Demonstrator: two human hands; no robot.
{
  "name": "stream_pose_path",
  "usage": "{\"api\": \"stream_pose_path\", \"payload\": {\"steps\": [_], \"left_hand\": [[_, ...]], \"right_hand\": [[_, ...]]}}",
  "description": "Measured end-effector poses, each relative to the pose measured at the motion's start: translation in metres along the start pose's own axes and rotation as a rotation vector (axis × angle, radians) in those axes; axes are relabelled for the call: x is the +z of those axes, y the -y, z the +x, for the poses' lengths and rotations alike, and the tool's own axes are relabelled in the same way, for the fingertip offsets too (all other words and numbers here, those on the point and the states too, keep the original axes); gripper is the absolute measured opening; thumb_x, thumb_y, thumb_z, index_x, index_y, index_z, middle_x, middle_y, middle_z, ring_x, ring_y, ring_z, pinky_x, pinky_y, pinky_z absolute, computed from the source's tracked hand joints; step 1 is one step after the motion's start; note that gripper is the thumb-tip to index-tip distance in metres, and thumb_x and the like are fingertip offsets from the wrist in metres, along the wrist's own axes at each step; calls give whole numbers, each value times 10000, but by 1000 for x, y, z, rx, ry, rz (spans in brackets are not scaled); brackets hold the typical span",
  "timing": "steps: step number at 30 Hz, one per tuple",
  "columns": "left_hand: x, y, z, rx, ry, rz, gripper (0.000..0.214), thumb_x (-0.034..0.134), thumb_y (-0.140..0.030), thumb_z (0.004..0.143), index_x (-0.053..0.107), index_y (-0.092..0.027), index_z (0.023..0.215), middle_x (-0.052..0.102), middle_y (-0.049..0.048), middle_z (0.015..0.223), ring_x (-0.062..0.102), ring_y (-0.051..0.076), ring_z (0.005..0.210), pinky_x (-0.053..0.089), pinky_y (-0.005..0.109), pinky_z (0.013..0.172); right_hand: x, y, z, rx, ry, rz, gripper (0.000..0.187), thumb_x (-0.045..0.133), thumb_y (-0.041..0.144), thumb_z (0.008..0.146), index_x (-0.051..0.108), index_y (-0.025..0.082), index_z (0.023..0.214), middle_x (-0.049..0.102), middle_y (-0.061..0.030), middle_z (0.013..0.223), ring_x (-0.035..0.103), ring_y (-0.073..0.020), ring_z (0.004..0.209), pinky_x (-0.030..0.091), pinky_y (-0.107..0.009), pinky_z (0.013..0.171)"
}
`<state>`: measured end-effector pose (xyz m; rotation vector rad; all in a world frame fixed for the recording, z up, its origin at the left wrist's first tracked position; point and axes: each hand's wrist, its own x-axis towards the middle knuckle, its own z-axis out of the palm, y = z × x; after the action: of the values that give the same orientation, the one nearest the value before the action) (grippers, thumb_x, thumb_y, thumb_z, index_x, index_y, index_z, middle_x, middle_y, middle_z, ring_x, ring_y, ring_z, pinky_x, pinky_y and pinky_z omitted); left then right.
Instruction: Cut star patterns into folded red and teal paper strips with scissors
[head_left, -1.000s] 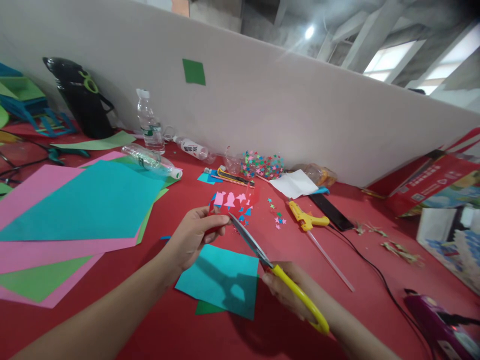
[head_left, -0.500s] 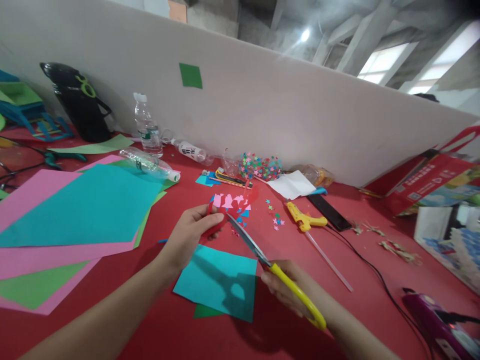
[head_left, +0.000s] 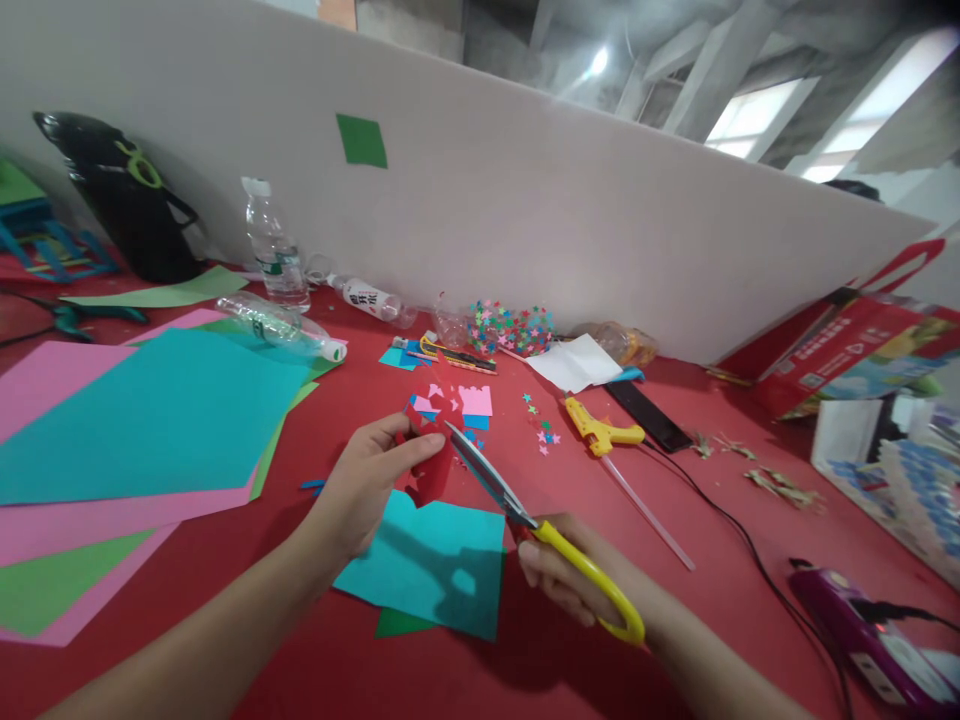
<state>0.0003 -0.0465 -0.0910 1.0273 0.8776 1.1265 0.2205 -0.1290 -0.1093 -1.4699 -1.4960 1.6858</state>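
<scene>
Between my left fingers [head_left: 416,455] I'm pinching the red paper [head_left: 433,478], jaggedly cut above; my right fingers [head_left: 553,575] are gripping the scissors [head_left: 555,542], tips just beside it. Beyond my right fingers, cut stars [head_left: 546,438] are lying; red paper below my left fingers is apparently remaining uncut.

Two hands [head_left: 364,480], one pair of yellow-handled scissors [head_left: 589,570], one yellow glue gun [head_left: 600,430], one utility knife [head_left: 456,356], one black flask [head_left: 124,205], one smartphone [head_left: 649,418], one purple power strip [head_left: 840,605] and at least four plastic bottles [head_left: 274,250], one of them upright, are counted.
</scene>
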Motion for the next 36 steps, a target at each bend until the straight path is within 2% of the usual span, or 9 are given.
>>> {"api": "stream_pose_path", "payload": {"steps": [5, 11, 15, 20, 25, 30, 36], "left_hand": [[-1, -2, 1, -36, 31, -13, 163, 748, -245, 674, 609, -177, 623, 590, -46, 546, 486, 64, 484, 366, 172, 468], [-3, 1, 2, -31, 19, 29, 192, 729, -280, 693, 583, -174, 626, 539, -52, 498, 425, 59, 438, 296, 176, 418], [-3, 1, 0, -27, 36, 37, 134, 715, -283, 707, 625, -184, 718, 535, -49, 520, 447, 77, 472, 323, 193, 449], [-7, -3, 2, -15, 55, 90, 132, 726, -267, 695, 629, -179, 712, 562, -37, 577, 467, 85, 514, 350, 202, 478], [-13, -1, 10, -43, 148, 102, 101, 726, -253, 706, 668, -181, 747, 592, -34, 609, 503, 86, 556, 385, 197, 520], [-6, 6, 4, -10, 45, 18, 109, 731, -279, 718, 674, -190, 743, 625, -38, 601, 515, 78, 536, 395, 181, 507], [10, 7, -7, 66, -43, -123, 34, 718, -223, 733, 695, -207, 751, 706, -33, 737, 615, 100, 712, 483, 190, 698]], "right_hand": [[-1, 4, -3, 40, -15, -31, 440, 542, 603, 776, 479, 179, 672, 346, 109, 407, 279, -29, 307, 203, -152, 312], [3, 11, -5, 27, 16, -26, 573, 495, 755, 704, 461, 185, 650, 330, 112, 387, 277, -32, 290, 196, -158, 302], [2, 11, -5, 1, 36, -33, 622, 469, 803, 686, 462, 183, 647, 324, 112, 377, 279, -34, 288, 197, -162, 309], [-5, 7, -4, 9, 126, -14, 627, 469, 811, 690, 458, 186, 656, 312, 118, 361, 299, -40, 285, 227, -164, 314], [-4, 8, -3, 19, 98, -41, 605, 473, 788, 708, 453, 187, 640, 305, 121, 351, 292, -34, 276, 208, -154, 308], [8, 2, -1, -9, 66, 30, 598, 458, 786, 717, 445, 195, 630, 317, 115, 352, 292, -39, 266, 231, -147, 275], [21, -3, -3, 46, 2, 48, 538, 460, 719, 760, 453, 197, 632, 314, 110, 387, 274, -36, 287, 226, -147, 264]]}}
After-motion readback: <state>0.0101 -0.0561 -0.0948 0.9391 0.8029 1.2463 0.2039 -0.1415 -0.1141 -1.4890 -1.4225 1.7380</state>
